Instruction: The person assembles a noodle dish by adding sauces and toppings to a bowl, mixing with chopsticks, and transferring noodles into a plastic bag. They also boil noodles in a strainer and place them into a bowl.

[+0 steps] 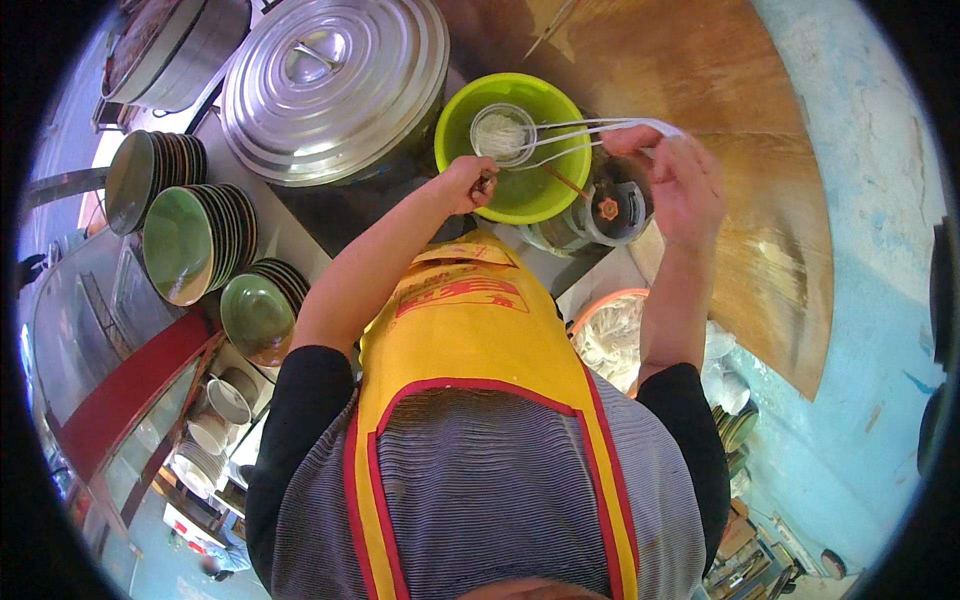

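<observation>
A lime-green plastic basin (459,112) stands before me, with a small round container of pale noodles (500,136) in or over it. My left hand (472,184) is at the basin's near left rim, fingers curled by the container's edge; whether it grips something is hidden. Long white noodle strands (577,129) stretch from the container to the right, and my right hand (686,176) holds their raised end above the basin's right side. Clear plastic tubs (626,225) sit under that hand, one near an orange knob (607,209).
A large lidded metal pot (337,82) stands at upper left. Stacked green bowls (180,244) line the left side. A brown wooden board (765,247) lies at right against a blue wall (885,300). An orange-rimmed basket of pale strands (611,322) is low by my right arm.
</observation>
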Available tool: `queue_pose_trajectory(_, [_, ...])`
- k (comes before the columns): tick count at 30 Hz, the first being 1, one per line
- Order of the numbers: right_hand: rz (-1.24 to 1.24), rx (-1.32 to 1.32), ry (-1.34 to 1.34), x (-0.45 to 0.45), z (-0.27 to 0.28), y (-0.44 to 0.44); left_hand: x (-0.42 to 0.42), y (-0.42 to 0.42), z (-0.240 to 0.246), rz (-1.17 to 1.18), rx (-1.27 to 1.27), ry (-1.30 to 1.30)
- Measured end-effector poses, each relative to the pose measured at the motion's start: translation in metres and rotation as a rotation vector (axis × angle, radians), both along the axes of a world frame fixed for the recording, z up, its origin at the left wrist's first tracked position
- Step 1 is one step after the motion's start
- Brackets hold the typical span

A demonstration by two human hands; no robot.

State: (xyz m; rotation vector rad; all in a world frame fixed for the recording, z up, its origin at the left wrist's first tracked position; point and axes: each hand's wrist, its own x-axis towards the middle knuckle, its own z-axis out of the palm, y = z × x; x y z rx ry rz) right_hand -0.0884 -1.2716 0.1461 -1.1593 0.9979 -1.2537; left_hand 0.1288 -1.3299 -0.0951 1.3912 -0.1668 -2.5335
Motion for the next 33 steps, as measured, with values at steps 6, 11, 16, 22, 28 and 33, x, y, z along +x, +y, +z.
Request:
queue_pose_trajectory(6, [0.037, 0.058, 0.186, -0.009, -0.055, 0.001, 0.016, -0.003, -0.012, -0.098, -0.094, -0.042])
queue_pose_trajectory(11, [0.172, 0.470, 0.891, -0.022, -0.211, -0.007, 0.035, 0.010, 0.021, -0.270, -0.313, -0.160])
queue_pose_trajectory(16, [-0.397, 0.671, 0.109, 0.005, -0.311, -0.033, 0.035, 0.027, 0.054, -0.366, -0.511, -0.276])
queue_pose_trajectory(22, [-0.037, 0.985, -0.519, 0.047, -0.301, -0.025, 0.032, 0.030, 0.071, -0.218, -0.440, -0.138])
queue_pose_trajectory(28, [-0.075, 0.639, -0.115, 0.030, -0.177, -0.002, 0.058, 0.038, 0.087, -0.064, -0.201, 0.063])
queue_pose_trajectory(33, [-0.036, 0.319, -0.116, 0.019, -0.043, -0.008, 0.040, 0.025, 0.052, 0.041, -0.105, 0.196])
